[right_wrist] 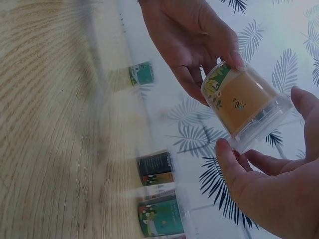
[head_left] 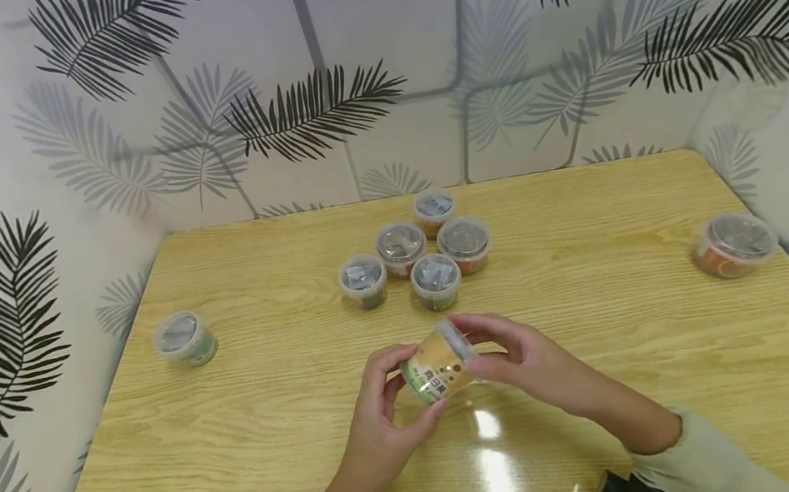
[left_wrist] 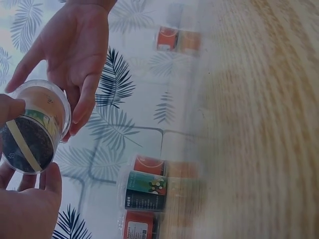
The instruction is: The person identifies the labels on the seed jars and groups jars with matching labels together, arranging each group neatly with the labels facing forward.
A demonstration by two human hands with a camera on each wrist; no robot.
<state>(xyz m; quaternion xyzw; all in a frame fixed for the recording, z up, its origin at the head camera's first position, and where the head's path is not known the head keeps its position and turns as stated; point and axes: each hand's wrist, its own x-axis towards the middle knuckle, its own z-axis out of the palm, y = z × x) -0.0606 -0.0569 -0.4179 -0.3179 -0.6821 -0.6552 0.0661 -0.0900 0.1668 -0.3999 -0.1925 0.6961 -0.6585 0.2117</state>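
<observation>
One orange-wrapped cup (head_left: 442, 357), tilted above the table's (head_left: 273, 406) near middle: left hand (head_left: 382, 428) curled round its base end, right hand (head_left: 527, 353) pinching the lid (head_left: 456, 340), both only as wide as the cup. Uneven twisting could, I'd say, pop that lid and spill things. Its label (head_left: 434, 375) seems to read 向日葵; smaller print blurs.

Above the desk (head_left: 277, 431), a lidded tub (head_left: 436, 368) lies tilted between the left hand (head_left: 385, 424) and right hand (head_left: 531, 357), lid end toward the right. Behind it, five clustered tubs (head_left: 406, 249) stand on the desk. A lone left tub (head_left: 187, 341) stands near the left edge, a lone right tub (head_left: 733, 245) near the right. A backdrop (head_left: 411, 151) rises behind.
</observation>
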